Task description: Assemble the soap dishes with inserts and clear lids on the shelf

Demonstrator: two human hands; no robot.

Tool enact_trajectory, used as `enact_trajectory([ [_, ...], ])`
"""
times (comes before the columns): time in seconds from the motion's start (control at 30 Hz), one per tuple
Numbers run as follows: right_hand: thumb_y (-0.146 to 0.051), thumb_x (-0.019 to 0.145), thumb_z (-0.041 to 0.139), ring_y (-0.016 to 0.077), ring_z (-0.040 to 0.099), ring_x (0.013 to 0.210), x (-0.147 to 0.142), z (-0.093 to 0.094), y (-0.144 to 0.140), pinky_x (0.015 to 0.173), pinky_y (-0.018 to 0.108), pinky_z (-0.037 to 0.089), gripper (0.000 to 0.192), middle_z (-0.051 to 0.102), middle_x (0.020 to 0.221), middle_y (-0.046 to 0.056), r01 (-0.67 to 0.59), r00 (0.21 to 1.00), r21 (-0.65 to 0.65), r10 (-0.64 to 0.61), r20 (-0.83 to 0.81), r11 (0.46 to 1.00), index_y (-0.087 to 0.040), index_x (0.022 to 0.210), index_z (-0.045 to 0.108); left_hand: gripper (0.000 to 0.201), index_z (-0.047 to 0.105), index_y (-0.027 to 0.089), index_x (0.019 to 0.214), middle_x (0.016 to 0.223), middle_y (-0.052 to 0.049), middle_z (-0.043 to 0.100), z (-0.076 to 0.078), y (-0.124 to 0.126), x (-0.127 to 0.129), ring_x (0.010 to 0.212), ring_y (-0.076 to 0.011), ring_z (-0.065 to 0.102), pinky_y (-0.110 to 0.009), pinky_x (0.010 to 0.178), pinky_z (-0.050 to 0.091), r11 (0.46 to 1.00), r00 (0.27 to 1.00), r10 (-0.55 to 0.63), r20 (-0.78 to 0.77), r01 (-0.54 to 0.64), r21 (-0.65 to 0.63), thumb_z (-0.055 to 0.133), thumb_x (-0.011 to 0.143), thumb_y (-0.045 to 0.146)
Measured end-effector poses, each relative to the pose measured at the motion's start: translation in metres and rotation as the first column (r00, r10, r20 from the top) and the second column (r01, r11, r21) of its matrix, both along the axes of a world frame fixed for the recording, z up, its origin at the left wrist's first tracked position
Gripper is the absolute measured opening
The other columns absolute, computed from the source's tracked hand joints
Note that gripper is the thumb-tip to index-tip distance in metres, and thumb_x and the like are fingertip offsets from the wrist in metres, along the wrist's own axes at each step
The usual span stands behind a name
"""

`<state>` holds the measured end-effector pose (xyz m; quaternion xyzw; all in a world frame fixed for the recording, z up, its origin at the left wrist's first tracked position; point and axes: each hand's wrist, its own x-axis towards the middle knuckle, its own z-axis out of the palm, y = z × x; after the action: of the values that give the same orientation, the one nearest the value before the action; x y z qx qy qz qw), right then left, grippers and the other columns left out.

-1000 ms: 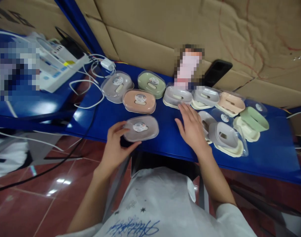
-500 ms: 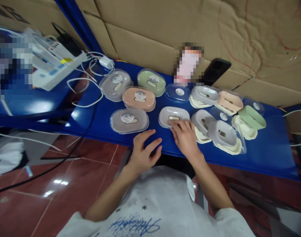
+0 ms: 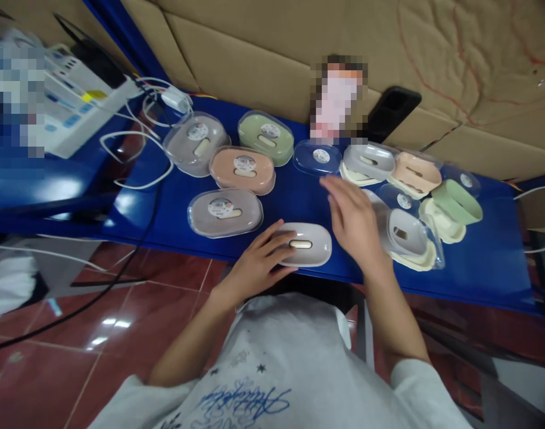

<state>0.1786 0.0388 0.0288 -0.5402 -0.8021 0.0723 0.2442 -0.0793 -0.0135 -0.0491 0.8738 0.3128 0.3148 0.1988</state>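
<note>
Your left hand (image 3: 258,262) rests fingers on uncovered grey oval plastic soap dish (image 3: 305,244), near edge of blue worktop (image 3: 477,268). Right hand (image 3: 355,220) open, empty, hovering above. Four lidded dishes (image 3: 225,211) done at left; clear lid (image 3: 317,157) far, loose parts (image 3: 415,238) right, unassembled.

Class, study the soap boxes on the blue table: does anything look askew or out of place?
Yes. On the right, the green soap dish sits tilted on a cream tray, and nearby pieces overlap in a jumble, while the lidded boxes on the left lie flat. One clear lid lies alone, without a box.
</note>
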Motion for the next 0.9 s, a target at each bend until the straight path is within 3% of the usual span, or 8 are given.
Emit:
enact_trajectory([
  [0.1, -0.013, 0.106, 0.043, 0.0364, 0.035, 0.165, -0.015, -0.013, 0.055, 0.134, 0.064, 0.027, 0.062, 0.042, 0.173, 0.022, 0.162, 0.965, -0.087, -0.139, 0.224, 0.983, -0.009, 0.168, 0.042, 0.039, 0.066, 0.024, 0.133, 0.148, -0.009, 0.069, -0.003, 0.0, 0.0, 0.163, -0.035, 0.04, -0.062, 0.127, 0.049, 1.0, 0.999, 0.008, 0.043, -0.008, -0.012, 0.081, 0.097, 0.023],
  [0.17, -0.015, 0.103, 0.053, 0.0408, 0.035, 0.163, -0.025, -0.024, 0.069, 0.134, 0.068, 0.023, 0.067, 0.045, 0.17, 0.027, 0.189, 0.945, -0.133, -0.143, 0.296, 0.973, -0.004, 0.167, 0.04, 0.041, 0.065, 0.023, 0.134, 0.151, -0.011, 0.066, -0.002, -0.001, -0.002, 0.163, -0.035, 0.04, -0.062, 0.128, 0.048, 0.999, 0.997, 0.018, 0.075, -0.015, -0.031, 0.081, 0.096, 0.02],
  [0.23, -0.021, 0.102, 0.061, 0.0412, 0.045, 0.156, -0.03, -0.031, 0.066, 0.134, 0.068, 0.026, 0.065, 0.055, 0.16, 0.026, 0.154, 0.947, -0.14, -0.106, 0.302, 0.978, -0.007, 0.165, 0.046, 0.045, 0.064, 0.024, 0.137, 0.162, -0.015, 0.054, 0.002, -0.002, -0.004, 0.164, -0.037, 0.037, -0.064, 0.128, 0.046, 0.998, 0.996, 0.037, 0.085, -0.033, -0.053, 0.08, 0.095, 0.018],
  [0.37, -0.027, 0.104, 0.065, 0.0394, 0.054, 0.149, -0.021, -0.031, 0.038, 0.126, 0.064, 0.044, 0.055, 0.057, 0.156, 0.021, 0.111, 0.976, -0.137, -0.083, 0.199, 0.984, -0.02, 0.158, 0.058, 0.055, 0.06, 0.024, 0.143, 0.175, -0.019, 0.03, 0.01, -0.007, -0.009, 0.164, -0.0419, 0.033, -0.065, 0.128, 0.044, 0.991, 0.993, 0.104, 0.063, -0.098, -0.087, 0.079, 0.092, 0.021],
  [0.5, -0.034, 0.11, 0.058, 0.0337, 0.056, 0.15, -0.005, -0.021, 0.002, 0.124, 0.057, 0.05, 0.048, 0.061, 0.158, 0.015, 0.034, 0.998, -0.15, -0.041, -0.046, 0.988, -0.026, 0.157, 0.06, 0.063, 0.053, 0.023, 0.15, 0.17, -0.02, 0.033, 0.008, -0.009, -0.012, 0.157, -0.0378, 0.044, -0.058, 0.124, 0.051, 0.983, 0.984, 0.145, 0.107, -0.132, -0.127, 0.08, 0.093, 0.022],
  [0.67, -0.032, 0.114, 0.05, 0.0238, 0.064, 0.144, 0.001, -0.018, -0.057, 0.123, 0.049, 0.054, 0.043, 0.068, 0.153, 0.003, -0.005, 0.917, -0.216, -0.081, -0.392, 0.976, -0.037, 0.156, 0.06, 0.08, 0.04, 0.027, 0.162, 0.169, -0.02, 0.036, 0.004, -0.008, -0.009, 0.148, -0.033, 0.055, -0.057, 0.12, 0.055, 0.975, 0.957, 0.195, 0.215, -0.164, -0.152, 0.081, 0.094, 0.019],
  [0.77, -0.027, 0.113, 0.05, 0.0249, 0.059, 0.15, 0.0, -0.027, -0.081, 0.125, 0.054, 0.052, 0.045, 0.065, 0.157, 0.002, -0.04, 0.903, -0.212, -0.055, -0.425, 0.977, -0.037, 0.156, 0.059, 0.087, 0.034, 0.033, 0.166, 0.17, -0.018, 0.037, 0.002, -0.005, -0.007, 0.146, -0.0333, 0.058, -0.06, 0.118, 0.056, 0.975, 0.95, 0.202, 0.24, -0.173, -0.138, 0.082, 0.094, 0.02],
  [0.9, -0.021, 0.111, 0.053, 0.0273, 0.047, 0.159, -0.001, -0.044, -0.093, 0.13, 0.064, 0.044, 0.057, 0.06, 0.163, 0.003, -0.161, 0.948, -0.119, 0.119, -0.296, 0.98, -0.04, 0.165, 0.048, 0.094, 0.029, 0.036, 0.17, 0.174, -0.018, 0.034, 0.001, -0.003, -0.006, 0.148, -0.0343, 0.057, -0.057, 0.115, 0.059, 0.98, 0.958, 0.176, 0.225, -0.15, -0.127, 0.083, 0.095, 0.023],
])
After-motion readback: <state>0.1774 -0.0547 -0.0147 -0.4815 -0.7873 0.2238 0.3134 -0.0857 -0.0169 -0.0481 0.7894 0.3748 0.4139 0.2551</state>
